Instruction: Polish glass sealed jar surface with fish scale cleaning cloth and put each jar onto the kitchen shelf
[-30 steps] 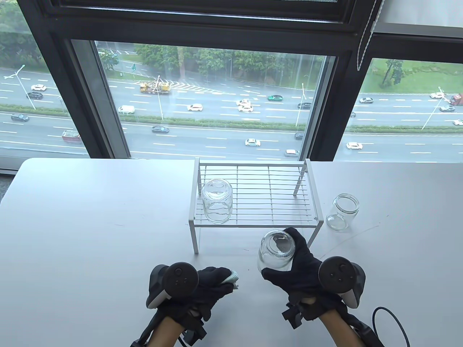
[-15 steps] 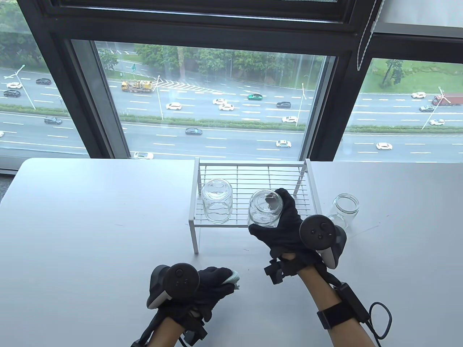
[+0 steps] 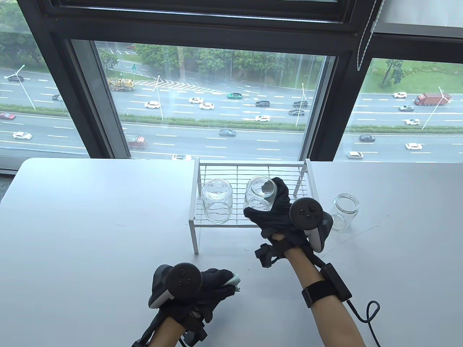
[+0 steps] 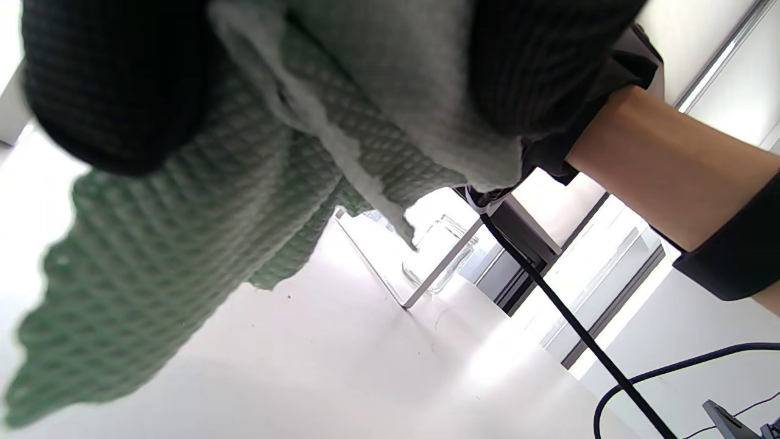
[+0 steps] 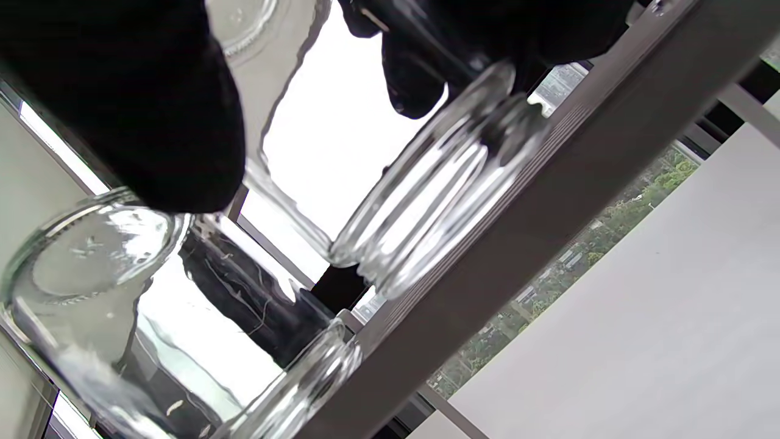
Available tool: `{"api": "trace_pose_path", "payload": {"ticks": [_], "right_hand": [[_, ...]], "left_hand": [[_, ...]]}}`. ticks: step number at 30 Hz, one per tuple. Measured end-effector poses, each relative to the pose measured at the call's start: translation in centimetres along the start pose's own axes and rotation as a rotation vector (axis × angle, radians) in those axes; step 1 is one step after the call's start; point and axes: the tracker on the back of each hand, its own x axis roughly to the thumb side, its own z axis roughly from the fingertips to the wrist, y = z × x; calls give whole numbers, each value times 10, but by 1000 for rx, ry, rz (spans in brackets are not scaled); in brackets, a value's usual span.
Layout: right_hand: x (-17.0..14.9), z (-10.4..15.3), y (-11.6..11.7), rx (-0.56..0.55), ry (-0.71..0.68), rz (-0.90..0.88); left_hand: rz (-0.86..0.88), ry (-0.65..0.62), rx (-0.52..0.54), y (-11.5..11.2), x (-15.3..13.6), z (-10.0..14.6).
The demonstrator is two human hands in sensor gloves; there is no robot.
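The right hand, in a black sensor glove, grips a clear glass jar turned mouth-down, its fingers curled round the far side and its thumb across the near side. The jar sits over the white wire kitchen shelf, just ahead of the hand; in the right wrist view its threaded mouth lies right at the shelf's front bar, though contact cannot be told. To the left of this hand, a second clear glass jar stands mouth-down on the shelf's wire top, near the held one but apart from it. To the right of the hand, a third clear glass jar stands mouth-up on the white table, just beside the shelf's right end. The left hand rests on the table well behind the shelf's front edge, its fingers clenched round a pale green waffle-textured cleaning cloth that hangs bunched from the palm.
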Motion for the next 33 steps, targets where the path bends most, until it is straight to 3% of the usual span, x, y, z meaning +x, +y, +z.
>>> {"api": "trace_pose_path", "payload": {"ticks": [13, 24, 28, 33], "right_hand": [[-3, 2, 8, 35, -28, 31], [-4, 11, 1, 34, -61, 37], [0, 21, -29, 24, -99, 91], [-14, 22, -101, -157, -68, 198]], "left_hand": [[-3, -2, -12, -2, 0, -2], [2, 0, -22, -6, -1, -4], [4, -6, -24, -6, 0, -4], [12, -16, -1, -3, 2, -1]]}}
